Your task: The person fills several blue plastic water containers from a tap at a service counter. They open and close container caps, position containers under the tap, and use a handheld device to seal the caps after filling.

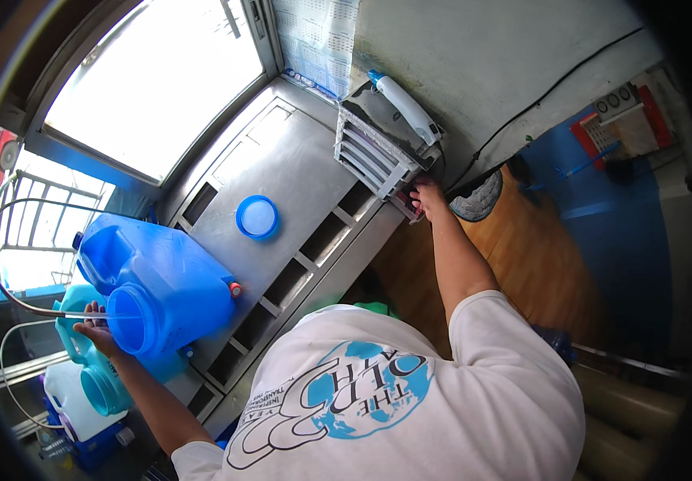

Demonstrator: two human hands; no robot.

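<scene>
A large blue jerrycan (165, 280) lies on its side on a steel counter (298, 160), its wide open mouth facing me. My left hand (96, 329) rests at the rim of that mouth and holds a thin hose (9, 240) that curves up and round to the left. The can's blue round lid (257, 216) lies flat on the counter, apart from it. My right hand (426, 195) reaches far forward and grips the corner of a grey slatted metal unit (374, 152) at the counter's far end.
A teal jug (93, 377) and a white container (73, 405) stand below the blue can at the left. A white-handled tool with a blue tip (406, 104) lies on the slatted unit. A window sits behind the counter. A wooden floor and a blue mat lie to the right.
</scene>
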